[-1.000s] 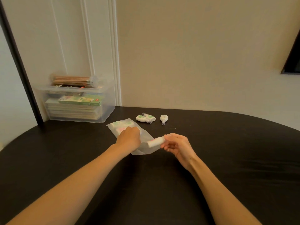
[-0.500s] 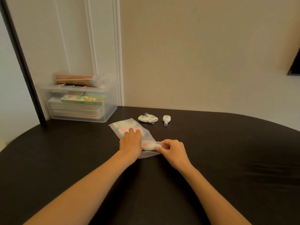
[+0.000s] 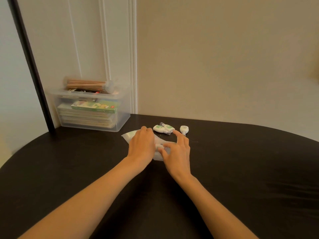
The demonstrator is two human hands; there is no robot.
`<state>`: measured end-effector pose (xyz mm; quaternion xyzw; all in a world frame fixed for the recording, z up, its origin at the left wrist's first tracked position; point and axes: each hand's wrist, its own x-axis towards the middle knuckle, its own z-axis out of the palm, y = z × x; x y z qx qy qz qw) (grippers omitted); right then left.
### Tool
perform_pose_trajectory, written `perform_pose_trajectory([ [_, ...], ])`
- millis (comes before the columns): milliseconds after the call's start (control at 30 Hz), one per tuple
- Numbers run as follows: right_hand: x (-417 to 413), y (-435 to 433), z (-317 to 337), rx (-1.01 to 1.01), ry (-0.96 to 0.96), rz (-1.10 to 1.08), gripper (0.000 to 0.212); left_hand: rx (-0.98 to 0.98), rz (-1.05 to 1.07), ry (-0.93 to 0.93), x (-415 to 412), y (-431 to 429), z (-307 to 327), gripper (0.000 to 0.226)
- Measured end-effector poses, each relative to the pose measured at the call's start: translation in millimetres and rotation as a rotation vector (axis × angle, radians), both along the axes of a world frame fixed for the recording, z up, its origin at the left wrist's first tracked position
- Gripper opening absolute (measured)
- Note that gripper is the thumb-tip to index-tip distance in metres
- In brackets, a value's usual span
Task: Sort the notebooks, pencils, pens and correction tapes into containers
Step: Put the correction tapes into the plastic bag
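Note:
A translucent plastic pouch lies flat on the dark table, with correction tapes faintly visible inside. My left hand rests palm down on top of it, pinning it. My right hand is at the pouch's near-right opening, thumb and fingertips at its edge, index finger raised and spread. Just beyond lie two white-and-green correction tapes touching each other, and a third correction tape to their right.
A clear plastic bin stands at the table's back left against the wall, holding stacked notebooks and a green box. A clear tube of wooden pencils lies across its top.
My right hand pushed a white correction tape into the pouch and let go; its fingers are now spread. The pouch, lifted a second ago, lies flat under my left hand. The camera has tilted down.

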<state>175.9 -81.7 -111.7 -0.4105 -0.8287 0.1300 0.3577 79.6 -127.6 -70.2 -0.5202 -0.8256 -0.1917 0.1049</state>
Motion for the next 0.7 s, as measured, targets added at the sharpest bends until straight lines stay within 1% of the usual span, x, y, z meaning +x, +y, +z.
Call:
perform_pose_trajectory([
  [133, -22.6, 4.4, 2.8, -0.037, -0.029, -0.085, 0.026, -0.002, -0.008, -0.018, -2.3, -0.8, -1.5, 0.040],
  [267, -29.9, 7.7, 1.6, -0.034, -0.160, -0.091, 0.025, -0.105, 0.080, -0.179, -18.1, 0.5, -16.5, 0.054],
  [333, -28.2, 10.3, -1.1, -0.031, -0.196, -0.088, 0.025, -0.139, 0.103, -0.210, -22.2, 2.4, -22.9, 0.050],
  [500, -27.0, 15.0, -5.7, -0.016, -0.199, 0.025, 0.022, -0.060, 0.094, -0.164, -28.9, 6.6, -27.0, 0.025],
  [567, -27.2, 16.7, -5.7, 0.013, -0.212, 0.036, 0.023, -0.014, 0.092, -0.164, -31.5, 6.8, -27.2, 0.023],
  [700, -36.8, 21.1, -2.1, 0.058, -0.241, 0.011, 0.029, 0.093, 0.039, -0.134, -33.9, 6.4, -26.2, 0.026],
])
